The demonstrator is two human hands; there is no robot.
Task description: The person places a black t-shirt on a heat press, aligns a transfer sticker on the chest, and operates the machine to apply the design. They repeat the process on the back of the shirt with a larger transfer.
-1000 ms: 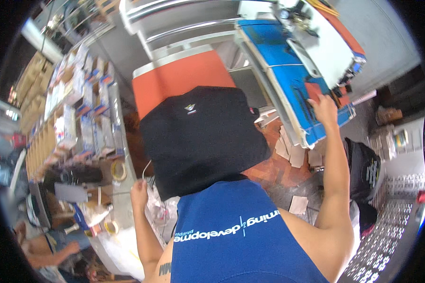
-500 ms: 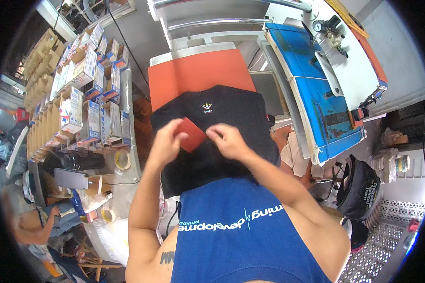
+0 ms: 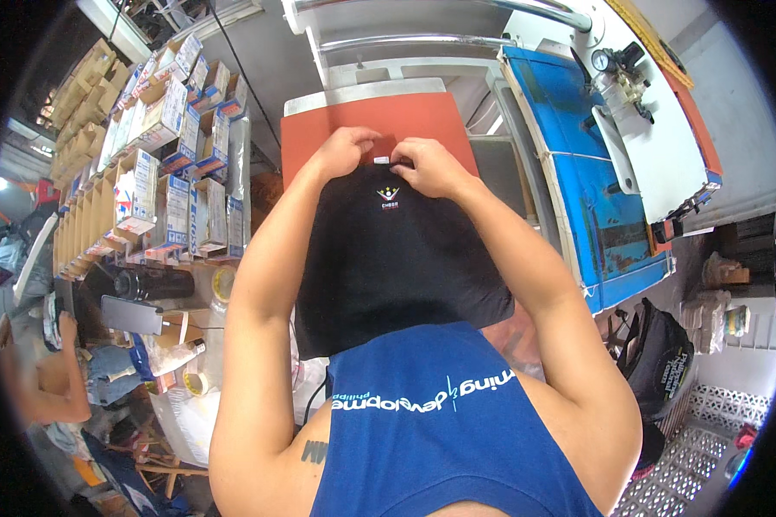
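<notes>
A black T-shirt (image 3: 388, 267) with a small printed emblem (image 3: 388, 197) on its chest is spread over an orange-red pad (image 3: 319, 121). At the far end of the shirt, both of my hands are by the neckline. My left hand (image 3: 347, 153) reaches in from the left, fingers stretched and thumb apart. Opposite it, my right hand (image 3: 428, 165) has its fingers pinched at the collar edge. A white label (image 3: 381, 160) shows between them. Just beyond the label is a darker red patch (image 3: 388, 143); whether it is a loose sheet or shadow is unclear.
To the right stands a heat press machine with a blue panel (image 3: 560, 155) and a pressure gauge (image 3: 603, 59). Stacked cardboard boxes (image 3: 159, 129) fill a table at left, with tape rolls and a phone (image 3: 131, 314) nearer. Another person's arm (image 3: 73, 370) shows at far left.
Both hands have moved away from me, from the middle of the shirt to its neckline. The red square sheet that was between them is no longer plainly visible.
</notes>
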